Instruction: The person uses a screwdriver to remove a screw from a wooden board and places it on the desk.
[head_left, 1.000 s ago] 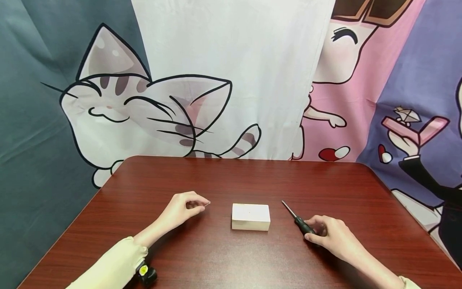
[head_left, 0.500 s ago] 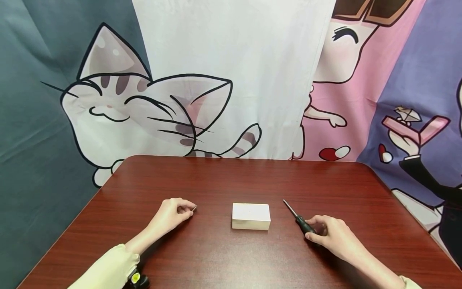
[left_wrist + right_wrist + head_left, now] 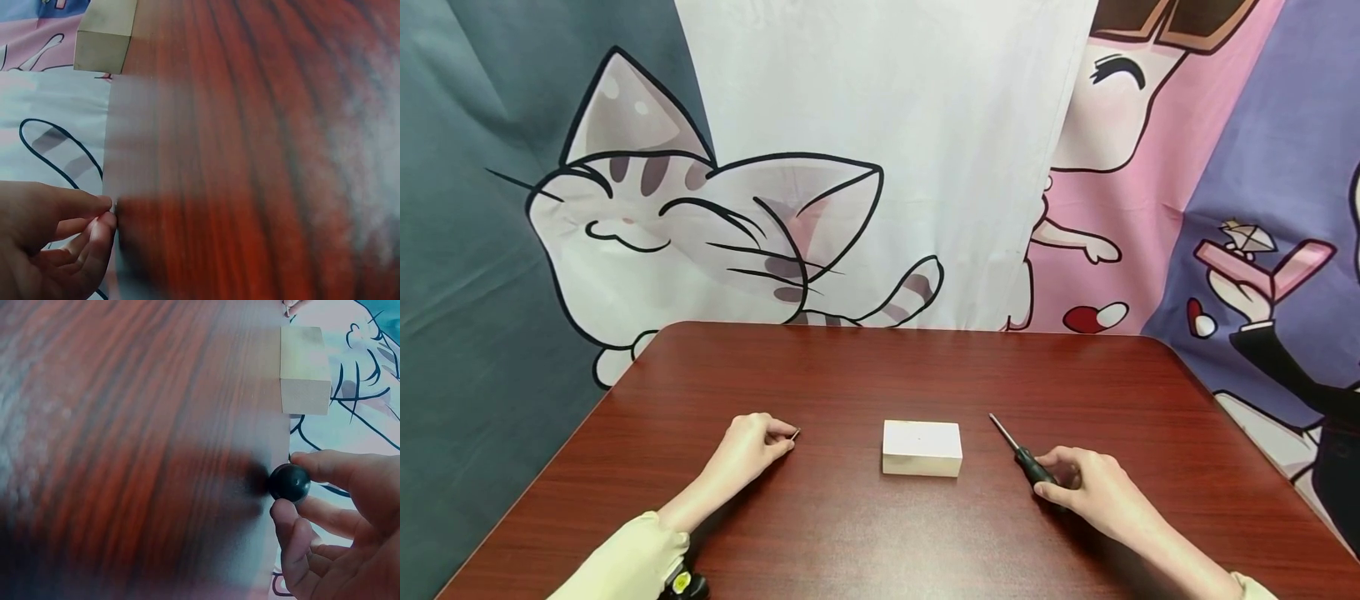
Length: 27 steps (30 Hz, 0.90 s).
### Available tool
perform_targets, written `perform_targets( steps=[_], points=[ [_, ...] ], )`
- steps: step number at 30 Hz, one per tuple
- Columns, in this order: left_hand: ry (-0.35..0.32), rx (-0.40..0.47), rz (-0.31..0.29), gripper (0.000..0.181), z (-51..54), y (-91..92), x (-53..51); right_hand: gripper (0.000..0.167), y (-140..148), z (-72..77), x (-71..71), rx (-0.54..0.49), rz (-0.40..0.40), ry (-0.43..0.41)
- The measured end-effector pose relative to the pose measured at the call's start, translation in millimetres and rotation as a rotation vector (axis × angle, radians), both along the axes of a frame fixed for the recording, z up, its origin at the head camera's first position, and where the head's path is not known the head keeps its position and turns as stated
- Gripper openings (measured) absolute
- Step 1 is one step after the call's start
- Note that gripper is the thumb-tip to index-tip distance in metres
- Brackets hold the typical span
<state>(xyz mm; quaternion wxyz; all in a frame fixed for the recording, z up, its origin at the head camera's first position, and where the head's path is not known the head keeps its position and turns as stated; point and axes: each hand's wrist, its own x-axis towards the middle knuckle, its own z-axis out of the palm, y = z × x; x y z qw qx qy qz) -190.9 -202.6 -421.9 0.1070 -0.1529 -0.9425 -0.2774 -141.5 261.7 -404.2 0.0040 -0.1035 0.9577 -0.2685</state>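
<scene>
In the head view, my left hand pinches a small thin screw between thumb and index finger, left of the block. Only a sliver of it shows in the left wrist view. A pale wooden block sits at mid-table with a tiny dark dot on its top. To its right, my right hand grips the black handle of a screwdriver. Its metal shaft points away and to the left, apart from the block. The right wrist view shows the rounded handle end between thumb and fingers.
A reddish-brown wooden table lies under both hands, its far edge near a cartoon-printed cloth. A small black device is strapped at the left wrist.
My left hand has drawn back to the left and slightly nearer, carrying the screw away from the block. The right hand, screwdriver and block have stayed almost where they were.
</scene>
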Motion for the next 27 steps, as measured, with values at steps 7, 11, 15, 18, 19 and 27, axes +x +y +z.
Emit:
perform_targets(
  steps=[7,11,15,18,19,27],
  points=[
    [0.001,-0.070,0.051,0.014,-1.1,2.1,-0.2,0.026,0,0.3,-0.8,-0.005,0.003,-0.018],
    [-0.013,-0.081,0.050,0.015,-1.0,1.5,1.0,0.026,1,0.3,-0.4,-0.014,0.003,-0.026],
    [-0.044,-0.070,-0.011,0.019,1.9,-3.1,0.6,0.026,1,-0.1,0.7,-0.019,0.002,-0.028],
    [-0.099,-0.061,-0.085,0.025,5.4,-8.2,-1.4,0.026,1,0.1,0.5,-0.024,-0.009,-0.038],
    [-0.124,-0.060,-0.108,0.028,6.5,-9.9,-2.1,0.026,1,0.2,0.4,-0.022,-0.009,-0.039],
    [-0.258,-0.053,-0.172,0.037,13.4,-16.3,-3.7,0.027,0,-0.1,0.3,-0.023,-0.011,-0.054]
  ],
)
